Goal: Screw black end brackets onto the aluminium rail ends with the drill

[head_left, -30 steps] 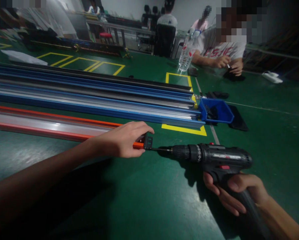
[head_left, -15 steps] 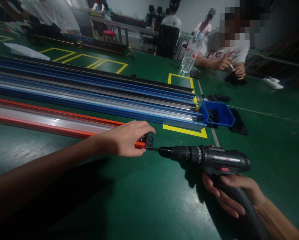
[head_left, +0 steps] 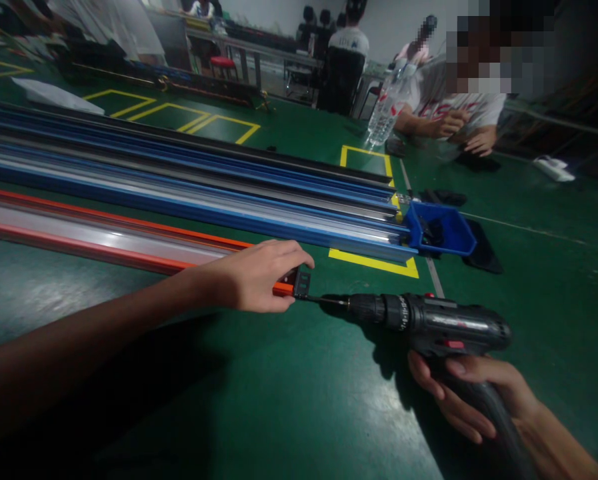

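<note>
A long orange-edged profile (head_left: 113,239) with a pale inner face lies across the left of the table. Near its right end my left hand (head_left: 261,277) is closed around it, fingers over the top and thumb at the near side. A black end cap (head_left: 303,283) sits on that end, just past my fingertips. My right hand (head_left: 459,393) grips the handle of a black cordless drill (head_left: 429,320), which lies level and points left. Its long thin bit reaches the lower part of the end cap; the exact contact point is too small to tell.
Several blue and black profiles (head_left: 219,193) lie behind the orange one. A blue bin (head_left: 446,230) with dark parts stands at their right end, beside a dark flat object (head_left: 483,247). Farther back are clear bottles (head_left: 383,117), a white power strip (head_left: 553,168) and a seated co-worker's hands (head_left: 466,133).
The view has shifted slightly, so most things sit a little farther right. Both hands keep their grips, and the bit stays at the end cap. The co-worker's hands have moved.
</note>
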Tool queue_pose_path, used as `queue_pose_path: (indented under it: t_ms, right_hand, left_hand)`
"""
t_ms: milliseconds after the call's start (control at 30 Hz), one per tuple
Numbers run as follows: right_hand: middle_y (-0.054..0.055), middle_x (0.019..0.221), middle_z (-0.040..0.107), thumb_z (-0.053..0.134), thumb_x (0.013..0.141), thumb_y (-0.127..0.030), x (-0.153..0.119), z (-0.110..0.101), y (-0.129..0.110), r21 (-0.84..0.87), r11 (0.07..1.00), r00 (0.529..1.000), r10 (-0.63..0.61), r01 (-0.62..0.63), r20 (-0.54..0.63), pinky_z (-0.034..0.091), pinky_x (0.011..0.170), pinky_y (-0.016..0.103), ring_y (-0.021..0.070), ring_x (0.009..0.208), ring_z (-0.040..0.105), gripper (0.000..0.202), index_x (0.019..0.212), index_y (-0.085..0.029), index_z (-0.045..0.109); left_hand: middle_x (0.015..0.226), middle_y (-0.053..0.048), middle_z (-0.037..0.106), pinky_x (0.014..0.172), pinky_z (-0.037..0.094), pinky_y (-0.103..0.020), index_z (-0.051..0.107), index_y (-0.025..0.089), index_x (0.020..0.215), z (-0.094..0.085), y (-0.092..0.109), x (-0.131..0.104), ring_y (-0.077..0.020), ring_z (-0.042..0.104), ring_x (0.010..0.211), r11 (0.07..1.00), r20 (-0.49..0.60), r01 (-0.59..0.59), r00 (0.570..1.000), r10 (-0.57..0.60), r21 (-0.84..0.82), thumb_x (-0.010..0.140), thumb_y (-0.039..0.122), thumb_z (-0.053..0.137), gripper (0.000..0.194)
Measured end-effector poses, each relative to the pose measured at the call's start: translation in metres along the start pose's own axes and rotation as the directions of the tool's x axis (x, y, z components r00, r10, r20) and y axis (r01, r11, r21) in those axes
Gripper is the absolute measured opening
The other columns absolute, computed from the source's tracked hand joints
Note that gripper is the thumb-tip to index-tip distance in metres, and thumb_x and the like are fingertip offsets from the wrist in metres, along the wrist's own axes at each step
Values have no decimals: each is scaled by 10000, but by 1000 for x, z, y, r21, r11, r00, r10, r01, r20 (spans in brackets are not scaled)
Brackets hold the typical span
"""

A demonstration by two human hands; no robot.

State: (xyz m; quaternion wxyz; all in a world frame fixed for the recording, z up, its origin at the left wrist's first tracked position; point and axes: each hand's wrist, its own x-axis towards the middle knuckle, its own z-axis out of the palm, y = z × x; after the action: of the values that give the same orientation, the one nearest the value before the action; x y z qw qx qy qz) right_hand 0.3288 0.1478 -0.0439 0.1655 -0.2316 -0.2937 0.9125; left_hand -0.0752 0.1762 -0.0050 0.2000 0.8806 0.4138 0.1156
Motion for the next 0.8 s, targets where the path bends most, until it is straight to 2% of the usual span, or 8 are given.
queue_pose_path:
  t_ms: [333, 500, 800]
  right_hand:
    - [19, 644, 600, 620, 922, -331, 0, 1, -1, 26, 999, 999, 24, -23, -28, 495, 409, 184, 41, 310, 381, 288, 998, -90, 757]
    - [36, 687, 628, 616, 914, -320, 0, -2, 0, 38, 999, 1000, 7, -7, -2, 498, 412, 181, 33, 314, 380, 288, 996, -82, 755]
    - [28, 673, 624, 635, 910, -338, 0, -4, 0, 42, 999, 999, 33, -32, -24, 487, 399, 186, 31, 300, 363, 281, 981, -92, 750]
  left_hand:
    - [1233, -89, 600, 949, 454, -361, 539, 216, 1322, 1, 0, -1, -244, 597, 1090, 1000, -4, 0, 1000, 0, 9, 850, 303, 680, 500]
    - [1233, -89, 599, 971, 453, -371, 542, 199, 1319, 0, 0, 0, -244, 594, 1097, 1000, -6, -2, 1000, 2, 9, 846, 290, 678, 501]
    - [1218, -82, 612, 953, 463, -371, 567, 203, 1274, 1, 1, 1, -236, 607, 1063, 1000, -5, 10, 1000, -10, 9, 838, 301, 684, 462]
